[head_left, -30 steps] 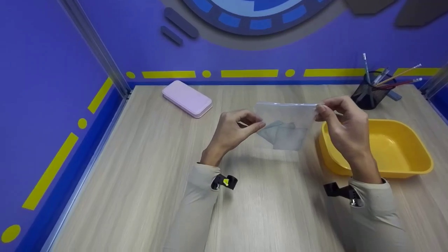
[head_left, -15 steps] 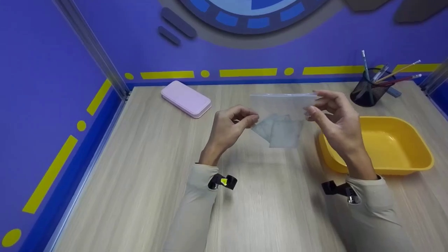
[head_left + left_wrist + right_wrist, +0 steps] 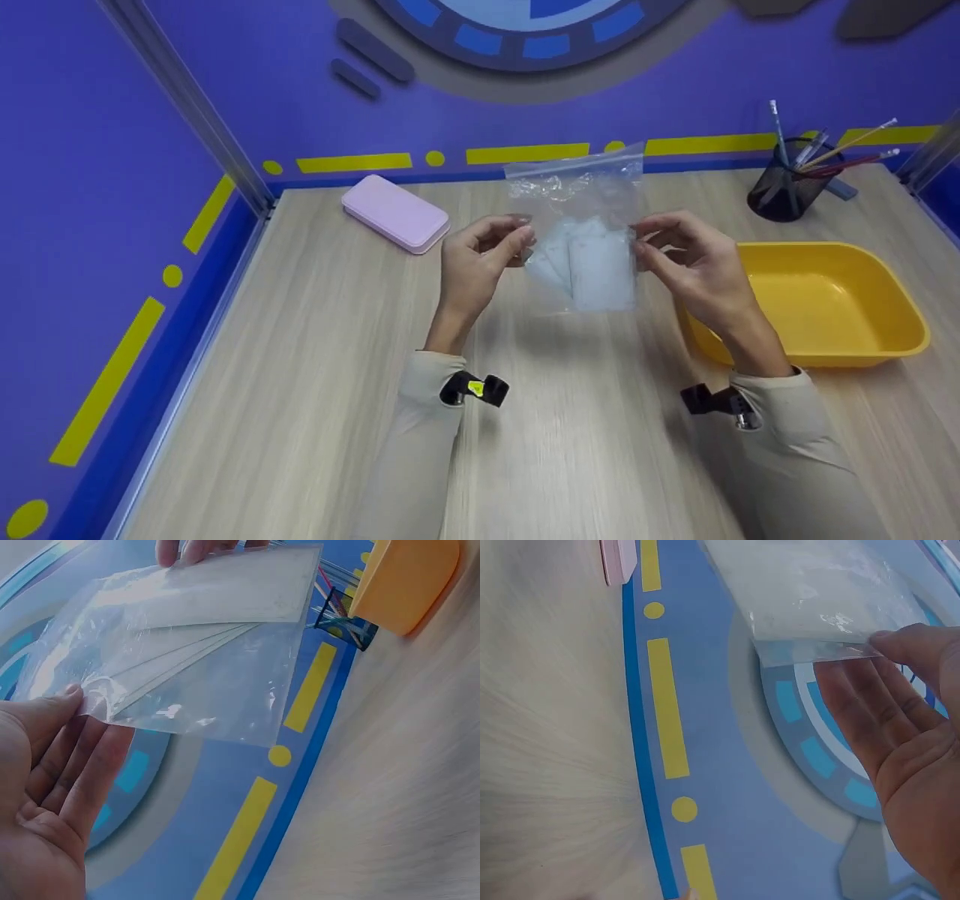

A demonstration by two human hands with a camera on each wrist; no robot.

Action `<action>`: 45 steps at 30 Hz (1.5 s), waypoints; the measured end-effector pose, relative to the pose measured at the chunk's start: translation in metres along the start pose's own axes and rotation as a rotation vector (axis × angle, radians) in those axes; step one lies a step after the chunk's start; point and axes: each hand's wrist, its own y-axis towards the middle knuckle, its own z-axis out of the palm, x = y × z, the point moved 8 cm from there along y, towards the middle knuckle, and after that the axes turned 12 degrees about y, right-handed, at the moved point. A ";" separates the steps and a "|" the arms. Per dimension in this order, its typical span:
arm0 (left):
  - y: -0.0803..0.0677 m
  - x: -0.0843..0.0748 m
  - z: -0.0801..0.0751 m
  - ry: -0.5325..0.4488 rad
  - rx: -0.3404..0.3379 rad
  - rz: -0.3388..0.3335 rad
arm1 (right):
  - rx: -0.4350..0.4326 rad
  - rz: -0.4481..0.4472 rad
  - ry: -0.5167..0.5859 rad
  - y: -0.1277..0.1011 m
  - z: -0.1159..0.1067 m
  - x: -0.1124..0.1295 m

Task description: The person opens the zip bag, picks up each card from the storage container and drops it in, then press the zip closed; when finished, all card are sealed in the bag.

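Note:
A clear zip bag [image 3: 574,195] hangs upright above the table, its zip strip along the top. Inside it are several flat whitish rectangular pieces [image 3: 602,274], fanned and overlapping toward the bottom. My left hand [image 3: 480,262] pinches the bag's left edge between thumb and fingers. On the opposite edge my right hand [image 3: 694,270] pinches it the same way. In the left wrist view the pale pieces [image 3: 232,596] show through the plastic, with the left thumb on the bag's edge. The right wrist view has the right thumb pressing the bag's edge against the fingers.
A yellow plastic basin [image 3: 825,300] stands on the table at the right, partly behind my right wrist. Beyond it is a black mesh pen cup [image 3: 784,184] with pencils. A pink case [image 3: 396,212] lies at the back left, near the blue wall.
The bag has tilted up to face me, its zip strip rising and the pale pieces showing more clearly. My right hand has slid down from the top corner to the side edge.

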 end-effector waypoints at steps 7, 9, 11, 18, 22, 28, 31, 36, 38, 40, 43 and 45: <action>0.001 0.013 -0.003 -0.038 -0.015 -0.070 | 0.010 0.089 -0.013 0.004 0.007 -0.017; 0.001 0.018 -0.002 -0.042 -0.002 -0.082 | 0.015 0.104 -0.029 0.005 0.008 -0.023; 0.000 0.024 -0.001 -0.034 0.012 -0.093 | 0.023 0.127 -0.052 0.004 0.010 -0.028; -0.004 0.052 0.006 -0.012 0.083 -0.186 | 0.110 0.246 -0.128 -0.001 0.019 -0.052; -0.008 0.070 0.010 0.041 0.130 -0.275 | 0.172 0.311 -0.135 -0.005 0.026 -0.067; -0.014 0.088 0.016 0.207 0.231 -0.355 | 0.265 0.406 -0.179 -0.011 0.033 -0.083; -0.017 0.093 0.019 0.305 0.301 -0.357 | 0.297 0.434 -0.199 -0.014 0.036 -0.090; -0.021 0.100 0.025 0.356 0.374 -0.360 | 0.329 0.432 -0.230 -0.018 0.039 -0.100; -0.022 0.102 0.027 0.352 0.389 -0.365 | 0.341 0.423 -0.239 -0.020 0.040 -0.103; -0.023 0.105 0.028 0.338 0.398 -0.377 | 0.352 0.419 -0.245 -0.021 0.042 -0.105; -0.025 0.109 0.028 0.336 0.399 -0.400 | 0.366 0.437 -0.278 -0.022 0.045 -0.109; -0.026 0.110 0.027 0.360 0.399 -0.401 | 0.373 0.450 -0.307 -0.022 0.047 -0.110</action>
